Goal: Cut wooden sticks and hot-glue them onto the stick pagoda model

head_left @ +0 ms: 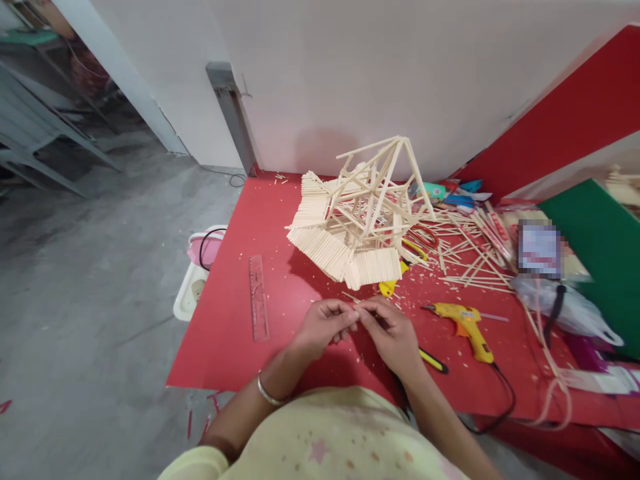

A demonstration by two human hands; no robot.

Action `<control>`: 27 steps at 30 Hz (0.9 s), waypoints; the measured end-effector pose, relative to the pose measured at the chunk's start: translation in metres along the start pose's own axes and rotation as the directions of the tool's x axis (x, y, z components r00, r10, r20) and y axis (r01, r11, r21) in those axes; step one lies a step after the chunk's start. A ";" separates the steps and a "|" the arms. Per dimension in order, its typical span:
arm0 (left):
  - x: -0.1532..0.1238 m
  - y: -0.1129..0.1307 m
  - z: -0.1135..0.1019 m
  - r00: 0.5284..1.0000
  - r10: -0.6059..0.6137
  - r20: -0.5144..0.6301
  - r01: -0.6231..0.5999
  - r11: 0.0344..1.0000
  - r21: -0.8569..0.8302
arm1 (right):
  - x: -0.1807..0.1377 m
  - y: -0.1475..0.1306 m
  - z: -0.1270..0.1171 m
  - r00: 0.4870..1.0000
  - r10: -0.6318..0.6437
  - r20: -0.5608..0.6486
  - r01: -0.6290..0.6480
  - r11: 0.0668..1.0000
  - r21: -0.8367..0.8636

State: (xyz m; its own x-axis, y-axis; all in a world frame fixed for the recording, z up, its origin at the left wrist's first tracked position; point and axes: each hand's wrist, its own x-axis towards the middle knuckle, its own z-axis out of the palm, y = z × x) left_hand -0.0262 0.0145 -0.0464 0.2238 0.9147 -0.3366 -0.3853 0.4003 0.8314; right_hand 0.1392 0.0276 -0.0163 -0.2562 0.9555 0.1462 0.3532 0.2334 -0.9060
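My left hand [327, 328] and my right hand [387, 333] meet over the red table, fingertips pinched close together. Whatever lies between them is too small to make out. Just beyond stands a wooden stick model [373, 207], an open frame with roof-like panels of tightly laid sticks around its lower part. A thin stick [351, 296] shows on the table past my fingertips. Beside my right forearm lies a yellow and black utility knife [433, 361]. Farther right is a yellow hot glue gun [465, 325] with a glue stick in its back.
A clear ruler [259, 298] lies on the red table [220, 320] at left. Loose sticks [475, 250], orange-handled scissors [424, 235] and a plastic bag [570, 307] are at right. A green board [600, 247] leans there. A white power strip [193, 290] sits past the left edge.
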 end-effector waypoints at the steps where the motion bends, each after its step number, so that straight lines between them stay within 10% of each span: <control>1: 0.000 0.000 0.000 1.000 0.006 0.001 -0.006 1.000 0.002 | 0.000 0.000 0.000 1.000 0.001 0.003 -0.001 1.000 -0.001; 27: -0.004 -0.001 0.010 0.982 0.115 -0.152 -0.118 0.993 -0.015 | -0.010 0.025 0.002 0.996 0.072 -0.046 -0.069 0.995 0.067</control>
State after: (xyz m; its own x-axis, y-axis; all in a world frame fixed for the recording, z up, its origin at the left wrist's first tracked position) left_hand -0.0175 0.0096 -0.0415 0.0391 0.9524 -0.3024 -0.4222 0.2901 0.8588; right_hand 0.1488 0.0236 -0.0407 -0.1889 0.9770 0.0988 0.3089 0.1546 -0.9384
